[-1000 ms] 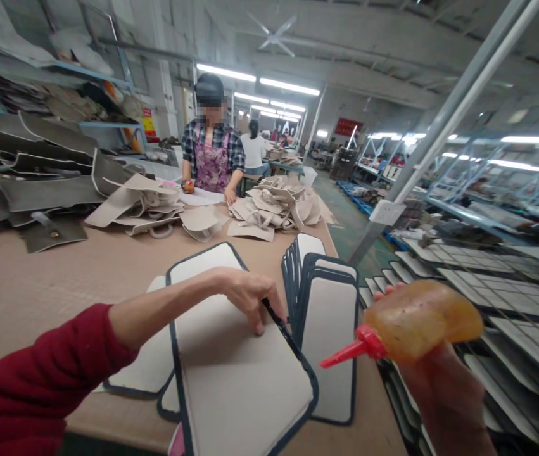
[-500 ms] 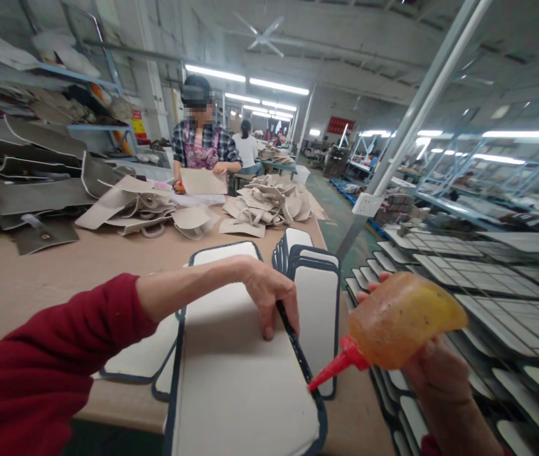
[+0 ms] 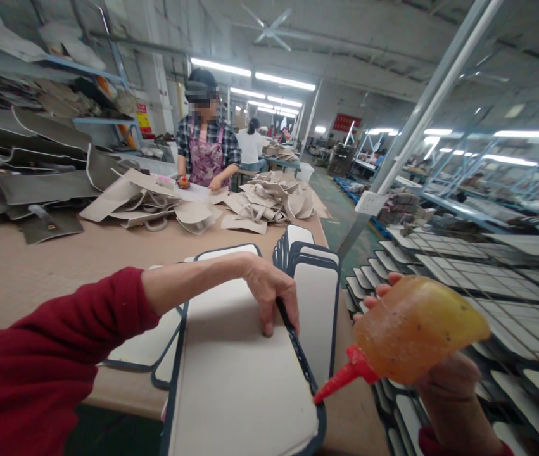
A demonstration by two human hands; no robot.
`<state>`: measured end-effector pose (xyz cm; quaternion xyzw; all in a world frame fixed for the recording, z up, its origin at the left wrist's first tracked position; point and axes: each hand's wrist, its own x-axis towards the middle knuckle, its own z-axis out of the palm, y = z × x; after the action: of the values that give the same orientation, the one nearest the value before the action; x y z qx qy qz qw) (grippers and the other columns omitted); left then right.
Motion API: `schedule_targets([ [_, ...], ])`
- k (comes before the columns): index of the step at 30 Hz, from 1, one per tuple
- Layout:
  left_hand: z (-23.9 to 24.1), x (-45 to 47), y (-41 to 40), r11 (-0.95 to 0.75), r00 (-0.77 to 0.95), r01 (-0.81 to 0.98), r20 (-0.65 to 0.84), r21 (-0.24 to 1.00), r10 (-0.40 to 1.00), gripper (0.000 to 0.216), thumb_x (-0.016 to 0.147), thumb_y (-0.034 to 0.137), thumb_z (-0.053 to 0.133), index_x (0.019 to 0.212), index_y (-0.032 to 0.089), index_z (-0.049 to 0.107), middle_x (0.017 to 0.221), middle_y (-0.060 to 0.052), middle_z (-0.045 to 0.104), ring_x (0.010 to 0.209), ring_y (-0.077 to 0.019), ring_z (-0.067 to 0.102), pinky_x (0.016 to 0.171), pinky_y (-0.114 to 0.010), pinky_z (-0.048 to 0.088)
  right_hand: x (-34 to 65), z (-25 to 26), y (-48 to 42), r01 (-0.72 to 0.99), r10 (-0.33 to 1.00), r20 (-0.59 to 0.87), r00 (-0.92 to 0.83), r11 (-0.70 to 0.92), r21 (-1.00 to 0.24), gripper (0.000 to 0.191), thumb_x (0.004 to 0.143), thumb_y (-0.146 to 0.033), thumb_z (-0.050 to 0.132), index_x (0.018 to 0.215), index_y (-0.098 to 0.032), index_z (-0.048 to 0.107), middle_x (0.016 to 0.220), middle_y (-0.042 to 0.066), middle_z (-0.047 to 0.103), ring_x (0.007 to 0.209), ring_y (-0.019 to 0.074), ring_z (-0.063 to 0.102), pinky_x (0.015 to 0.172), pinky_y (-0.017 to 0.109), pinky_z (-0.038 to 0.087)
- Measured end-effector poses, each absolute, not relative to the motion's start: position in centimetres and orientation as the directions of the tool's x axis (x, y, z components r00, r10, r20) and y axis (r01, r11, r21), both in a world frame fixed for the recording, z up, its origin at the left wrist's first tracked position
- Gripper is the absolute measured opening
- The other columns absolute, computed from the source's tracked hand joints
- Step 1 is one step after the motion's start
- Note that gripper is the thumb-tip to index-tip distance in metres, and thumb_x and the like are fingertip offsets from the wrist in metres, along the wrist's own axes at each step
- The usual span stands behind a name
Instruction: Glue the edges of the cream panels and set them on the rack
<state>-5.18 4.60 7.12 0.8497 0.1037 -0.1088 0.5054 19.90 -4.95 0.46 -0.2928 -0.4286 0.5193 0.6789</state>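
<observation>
My left hand (image 3: 272, 294) reaches across a cream panel with a dark rim (image 3: 245, 386) and pinches its right edge between thumb and fingers. In my right hand (image 3: 450, 373) is an amber squeeze bottle (image 3: 416, 329) with a red nozzle (image 3: 342, 383), tilted so its tip touches the panel's dark rim near the right front corner. Wet, shiny spots lie along that rim between my left fingers and the nozzle. Part of the right hand is hidden behind the bottle. Beneath and behind the held panel are more rimmed panels (image 3: 143, 345).
A stack of rimmed panels (image 3: 315, 304) stands just right of the held one. Beige pieces (image 3: 269, 202) and dark grey pieces (image 3: 44, 187) are heaped across the table (image 3: 121, 250). A co-worker (image 3: 207, 142) stands at the far side. Wire racks with panels (image 3: 482, 272) fill the right.
The nozzle tip has slid along the rim towards the near corner, leaving more wet spots. My left hand keeps its grip. The co-worker no longer holds up a beige piece.
</observation>
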Motion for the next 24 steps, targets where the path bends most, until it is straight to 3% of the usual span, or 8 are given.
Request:
schedule_targets([
  [5,7.0,-5.2,4.9,-0.474,0.951,0.294,-0.304,0.830,0.057,0.043,0.051,0.013,0.086,0.093,0.014,0.079,0.090,0.000,0.077,0.099,-0.0242,0.066,0.092,-0.022,0.045,19.8,1.0,-4.6,-0.416,0.950,0.288,0.117,0.310,-0.855,0.086,0.028,-0.044,0.094,0.108,-0.028,0.068,0.099,0.007,0.069,0.083,0.0280,0.067,0.068,0.044,0.056],
  [8,6.9,-5.4,5.1,-0.472,0.952,0.298,-0.294,0.830,0.086,0.037,0.055,0.004,0.081,0.091,0.014,0.079,0.088,0.000,0.077,0.097,-0.0229,0.066,0.091,-0.022,0.045,19.8,0.8,-4.6,-0.428,0.950,0.232,0.210,0.302,-0.852,0.080,0.036,-0.048,0.092,0.110,-0.029,0.067,0.097,0.005,0.070,0.080,0.0257,0.067,0.068,0.044,0.056],
  [11,6.8,-5.6,5.3,-0.471,0.955,0.293,-0.277,0.832,0.106,0.035,0.053,0.002,0.081,0.086,0.014,0.080,0.087,-0.001,0.077,0.095,-0.0240,0.067,0.089,-0.022,0.046,19.7,0.9,-5.0,-0.451,0.964,0.226,0.140,0.266,-0.852,0.070,0.040,-0.048,0.091,0.105,-0.032,0.069,0.095,0.005,0.071,0.081,0.0273,0.068,0.067,0.044,0.056],
  [17,6.4,-6.4,6.1,-0.467,0.947,0.319,-0.299,0.825,0.119,0.042,0.057,0.010,0.081,0.098,0.015,0.078,0.098,-0.001,0.076,0.101,-0.0249,0.065,0.092,-0.023,0.046,20.1,0.7,-5.2,-0.418,0.936,0.337,0.104,0.348,-0.839,0.081,0.038,-0.045,0.092,0.113,-0.031,0.066,0.105,0.006,0.069,0.090,0.0292,0.068,0.075,0.044,0.056],
  [24,5.8,-7.5,7.0,-0.503,0.949,0.314,-0.266,0.805,0.168,0.054,0.055,0.026,0.088,0.106,0.014,0.075,0.097,-0.001,0.076,0.098,-0.0237,0.065,0.090,-0.022,0.046,20.7,0.0,-5.4,-0.373,0.904,0.403,0.146,0.427,-0.824,0.085,0.032,-0.056,0.090,0.110,-0.030,0.067,0.101,0.006,0.070,0.084,0.0281,0.069,0.067,0.037,0.058],
])
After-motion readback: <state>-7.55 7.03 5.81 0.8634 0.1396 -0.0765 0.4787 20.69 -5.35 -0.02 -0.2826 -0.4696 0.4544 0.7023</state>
